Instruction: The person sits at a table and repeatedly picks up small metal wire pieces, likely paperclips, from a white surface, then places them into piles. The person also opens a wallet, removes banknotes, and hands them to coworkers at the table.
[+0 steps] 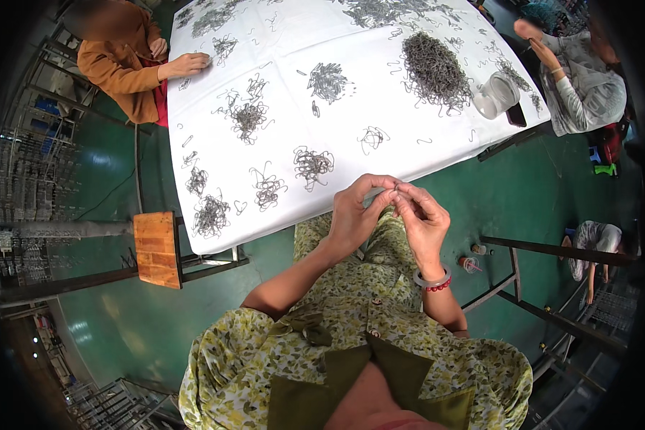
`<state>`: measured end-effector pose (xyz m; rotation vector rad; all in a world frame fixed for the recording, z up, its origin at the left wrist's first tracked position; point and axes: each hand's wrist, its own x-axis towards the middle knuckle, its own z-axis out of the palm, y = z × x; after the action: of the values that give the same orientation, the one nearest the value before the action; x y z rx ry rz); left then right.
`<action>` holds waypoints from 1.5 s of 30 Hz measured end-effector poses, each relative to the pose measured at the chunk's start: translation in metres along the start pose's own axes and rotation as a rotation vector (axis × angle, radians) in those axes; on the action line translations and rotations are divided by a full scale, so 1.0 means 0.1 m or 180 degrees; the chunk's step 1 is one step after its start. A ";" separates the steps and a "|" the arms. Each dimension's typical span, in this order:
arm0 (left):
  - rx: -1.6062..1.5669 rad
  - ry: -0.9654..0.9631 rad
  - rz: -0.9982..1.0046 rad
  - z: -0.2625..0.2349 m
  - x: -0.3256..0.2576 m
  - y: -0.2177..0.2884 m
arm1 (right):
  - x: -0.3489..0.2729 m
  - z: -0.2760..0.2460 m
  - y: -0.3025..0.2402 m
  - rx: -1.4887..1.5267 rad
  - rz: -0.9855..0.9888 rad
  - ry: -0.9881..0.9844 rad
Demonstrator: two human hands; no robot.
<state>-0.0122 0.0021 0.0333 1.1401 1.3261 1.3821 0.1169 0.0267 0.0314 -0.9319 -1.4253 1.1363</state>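
Two hands (353,213) (426,221) meet near one sparse wire-hook pile (372,136).

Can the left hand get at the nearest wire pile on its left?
Probably yes: only white cloth lies between the left hand and that wire pile, though its fingers meet the right hand.

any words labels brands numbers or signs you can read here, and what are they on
None can be read.
White tablecloth: no lettering that I can make out.
Bent metal hooks: no visible marking, each too small to check.
Clear plastic tub: no readable label.
Cup on the floor: too small to tell if it has print.
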 end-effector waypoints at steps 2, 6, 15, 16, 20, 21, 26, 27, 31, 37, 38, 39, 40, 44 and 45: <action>0.0117 -0.0029 0.0017 0.00 0.06 0.07 | 0.07 -0.06 0.03 -0.0147 -0.0110 -0.0125; 0.0068 0.0093 0.0449 -0.07 0.26 0.06 | 0.66 -0.15 0.05 -0.0479 -0.0185 0.0053; 0.0675 0.0053 0.0387 -0.14 0.34 0.01 | 2.40 0.72 1.15 -0.2612 -0.1312 -0.1746; 0.0675 0.0105 0.0383 -0.14 0.34 0.02 | 2.45 0.84 1.23 -0.2969 -0.1449 -0.1809; 0.0715 0.0171 0.0456 -0.16 0.29 0.05 | 2.47 1.03 1.27 -0.3865 -0.2087 -0.1898; 0.0730 0.0225 0.0510 -0.17 0.28 0.05 | 2.46 1.05 1.22 -0.3935 -0.2212 -0.1951; 0.0702 0.0182 0.0321 -0.15 0.23 0.16 | 2.36 0.87 1.06 -0.3472 -0.1814 -0.1867; 0.0661 0.0155 0.0404 -0.15 0.21 0.17 | 2.33 0.83 0.98 -0.2915 -0.1525 -0.1656; 0.0347 0.0162 0.0556 -0.15 0.15 0.14 | 1.93 0.49 0.48 -0.0920 0.0035 -0.1209; 0.0098 0.0183 0.0388 -0.05 0.10 0.22 | 0.94 -0.28 -0.45 0.0669 0.0886 -0.1074; 0.0059 0.0205 0.0373 -0.05 0.09 0.23 | 0.78 -0.31 -0.57 0.0810 0.0843 -0.1068; 0.0032 0.0231 0.0361 -0.05 0.09 0.22 | 0.67 -0.32 -0.61 0.0964 0.0796 -0.1069; -0.0021 0.0153 0.0376 -0.04 0.11 0.22 | 0.62 -0.32 -0.61 0.0864 0.0701 -0.1014; -0.0097 -0.0017 0.0376 0.00 0.08 0.33 | 0.48 -0.27 -0.63 0.0585 0.0555 -0.0818; -0.0086 -0.0021 0.0387 0.01 0.06 0.34 | 0.46 -0.26 -0.63 0.0539 0.0550 -0.0783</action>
<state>-0.0120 0.0064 0.0676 1.2229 1.2471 1.4778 0.1374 0.0593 0.1039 -0.8282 -1.4361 1.5194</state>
